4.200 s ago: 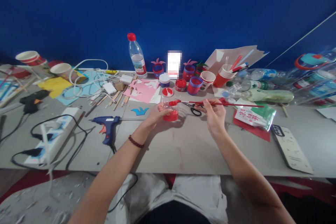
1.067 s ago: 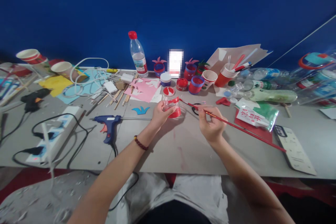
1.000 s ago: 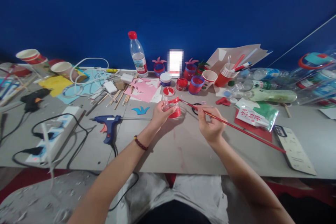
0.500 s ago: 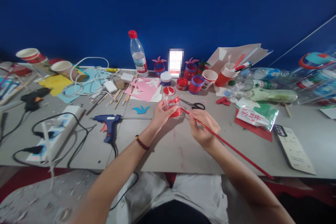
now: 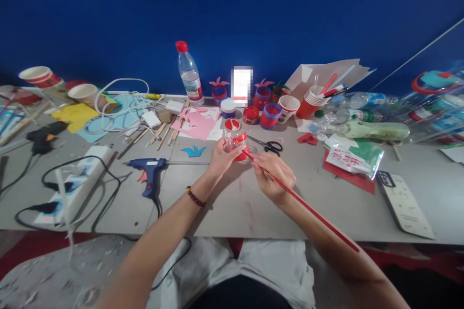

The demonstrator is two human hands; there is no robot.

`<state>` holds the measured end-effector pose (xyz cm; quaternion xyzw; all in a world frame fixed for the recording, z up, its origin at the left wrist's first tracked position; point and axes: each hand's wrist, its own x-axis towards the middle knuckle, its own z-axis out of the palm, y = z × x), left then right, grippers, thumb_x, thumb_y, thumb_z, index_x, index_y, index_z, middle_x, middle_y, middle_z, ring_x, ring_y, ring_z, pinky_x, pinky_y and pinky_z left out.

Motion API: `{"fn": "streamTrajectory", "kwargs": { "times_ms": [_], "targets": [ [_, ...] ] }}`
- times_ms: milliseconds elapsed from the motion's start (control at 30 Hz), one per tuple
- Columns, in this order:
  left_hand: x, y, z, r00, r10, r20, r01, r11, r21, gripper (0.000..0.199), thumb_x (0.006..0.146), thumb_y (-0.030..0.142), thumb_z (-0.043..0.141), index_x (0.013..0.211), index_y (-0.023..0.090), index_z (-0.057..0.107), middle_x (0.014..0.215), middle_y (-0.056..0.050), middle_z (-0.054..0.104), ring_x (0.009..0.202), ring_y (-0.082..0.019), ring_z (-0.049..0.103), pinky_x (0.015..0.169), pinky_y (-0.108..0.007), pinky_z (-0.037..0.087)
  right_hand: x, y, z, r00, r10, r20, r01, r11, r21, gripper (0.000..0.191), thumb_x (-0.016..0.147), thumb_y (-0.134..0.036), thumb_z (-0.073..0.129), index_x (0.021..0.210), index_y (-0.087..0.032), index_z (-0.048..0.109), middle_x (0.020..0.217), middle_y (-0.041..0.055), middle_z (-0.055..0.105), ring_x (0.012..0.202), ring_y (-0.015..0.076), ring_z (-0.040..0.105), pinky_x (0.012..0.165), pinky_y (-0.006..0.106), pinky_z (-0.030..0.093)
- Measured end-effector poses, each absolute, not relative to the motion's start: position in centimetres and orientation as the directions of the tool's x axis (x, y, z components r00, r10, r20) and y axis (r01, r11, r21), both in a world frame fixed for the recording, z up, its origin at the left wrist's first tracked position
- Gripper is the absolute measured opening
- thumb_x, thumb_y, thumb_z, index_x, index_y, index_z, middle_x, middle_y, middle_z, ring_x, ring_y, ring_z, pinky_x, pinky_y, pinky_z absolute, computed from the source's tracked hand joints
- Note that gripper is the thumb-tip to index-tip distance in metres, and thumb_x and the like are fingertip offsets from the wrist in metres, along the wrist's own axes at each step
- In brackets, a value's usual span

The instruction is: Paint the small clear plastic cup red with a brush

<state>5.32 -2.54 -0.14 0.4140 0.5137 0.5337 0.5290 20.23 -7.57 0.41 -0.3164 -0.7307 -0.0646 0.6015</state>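
Note:
My left hand (image 5: 222,158) is closed around a clear plastic cup (image 5: 240,141) partly coated in red paint, held just above the table. My right hand (image 5: 274,176) grips a long red paintbrush (image 5: 308,205), its tip touching the side of the cup. Just behind the cup lies a round lid with red paint (image 5: 233,125). Farther back stand an open jar of red paint (image 5: 251,115) and a white-lidded jar (image 5: 228,108). Black-handled scissors (image 5: 272,147) rest to the right of the cup.
A blue glue gun (image 5: 152,174), a blue paper cutout (image 5: 194,151) and a power strip (image 5: 78,183) lie left. Painted red-and-blue cups (image 5: 271,115) and a tall bottle (image 5: 190,79) stand behind. Plastic bottles (image 5: 373,130) and a phone (image 5: 406,203) lie right.
My right hand has moved left toward the cup, bringing the brush tip onto its side. The left hand keeps its hold on the cup, almost in place.

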Motion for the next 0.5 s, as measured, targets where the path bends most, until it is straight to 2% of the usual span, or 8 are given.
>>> {"fn": "streamTrajectory", "kwargs": {
  "times_ms": [133,267,500],
  "targets": [
    [5.32,-2.61,-0.09,-0.085,0.992,-0.094,-0.147,0.081,0.986,0.041,0.060,0.018,0.083,0.064,0.021,0.042,0.060,0.006,0.052,0.061,-0.011,0.055,0.058,-0.023,0.047,20.19,-7.59,0.30,-0.077,0.404,0.911,0.522,0.795,-0.308,0.021,0.089,-0.009,0.066,0.105,-0.023,0.067,0.087,0.0045,0.077,0.082,0.0209,0.076,0.074,0.037,0.065],
    [5.32,-2.66,-0.23,-0.082,0.994,-0.074,-0.120,0.064,0.991,0.037,0.061,0.026,0.086,0.068,0.020,0.050,0.062,0.005,0.054,0.064,-0.013,0.057,0.060,-0.025,0.048,20.01,-7.61,0.38,-0.077,0.413,0.908,0.477,0.815,-0.330,0.023,0.087,-0.005,0.067,0.104,-0.020,0.068,0.085,0.0059,0.077,0.082,0.0207,0.075,0.073,0.036,0.065],
    [5.08,-2.45,-0.88,-0.082,0.996,-0.039,-0.070,0.033,0.997,0.039,0.059,0.033,0.088,0.069,0.021,0.052,0.065,0.002,0.060,0.067,-0.015,0.061,0.063,-0.028,0.050,19.87,-7.60,1.06,-0.063,0.382,0.922,0.480,0.821,-0.308,0.022,0.089,-0.008,0.065,0.106,-0.023,0.067,0.081,0.0032,0.077,0.078,0.0204,0.076,0.070,0.036,0.066]
  ]
}}
